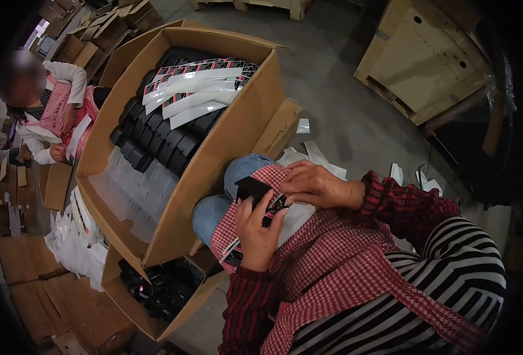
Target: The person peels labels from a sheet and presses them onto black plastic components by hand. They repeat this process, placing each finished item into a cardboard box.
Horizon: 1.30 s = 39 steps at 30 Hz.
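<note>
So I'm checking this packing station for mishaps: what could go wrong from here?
The black part is only pinched by the left hand while the right hand works the bag; it could slip off the lap. The big box leans against the knee, so a leg shift might tip it.

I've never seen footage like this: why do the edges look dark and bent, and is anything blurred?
Head view: a wide lens bows the large cardboard box and blackens the corners; light is dim and even; the co-worker's face is blurred, while the left hand stays sharp.
</note>
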Each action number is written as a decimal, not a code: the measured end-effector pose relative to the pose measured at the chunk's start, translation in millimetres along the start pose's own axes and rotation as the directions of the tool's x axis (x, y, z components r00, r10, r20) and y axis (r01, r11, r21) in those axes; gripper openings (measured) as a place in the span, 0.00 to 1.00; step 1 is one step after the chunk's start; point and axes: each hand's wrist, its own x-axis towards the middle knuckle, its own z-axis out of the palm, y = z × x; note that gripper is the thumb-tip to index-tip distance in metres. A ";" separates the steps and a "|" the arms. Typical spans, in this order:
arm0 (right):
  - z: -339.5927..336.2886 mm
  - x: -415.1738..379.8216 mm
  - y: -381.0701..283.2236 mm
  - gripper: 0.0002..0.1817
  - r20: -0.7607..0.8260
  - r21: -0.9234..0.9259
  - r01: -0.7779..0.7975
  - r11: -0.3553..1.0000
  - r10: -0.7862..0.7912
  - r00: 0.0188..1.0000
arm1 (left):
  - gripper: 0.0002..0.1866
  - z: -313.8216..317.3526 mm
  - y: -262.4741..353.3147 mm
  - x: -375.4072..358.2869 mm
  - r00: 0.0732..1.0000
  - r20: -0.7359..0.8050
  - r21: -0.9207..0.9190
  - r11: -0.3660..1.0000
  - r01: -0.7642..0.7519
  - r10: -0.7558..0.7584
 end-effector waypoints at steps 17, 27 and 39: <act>-7.2 20.4 -12.4 0.14 -0.061 0.148 -0.009 0.989 0.018 0.998 | 0.15 -9.8 1.1 9.6 0.986 0.091 0.003 0.991 0.137 -0.137; -13.8 -0.4 -5.8 0.09 -0.089 0.034 0.200 0.979 -0.196 0.977 | 0.14 -25.8 -12.5 -2.3 0.950 0.274 -0.013 0.987 0.158 -0.148; -10.6 -11.0 -13.1 0.06 -0.222 0.119 0.223 0.967 -0.193 0.956 | 0.14 -12.0 -15.6 56.3 0.956 0.288 -0.064 0.997 -0.042 0.059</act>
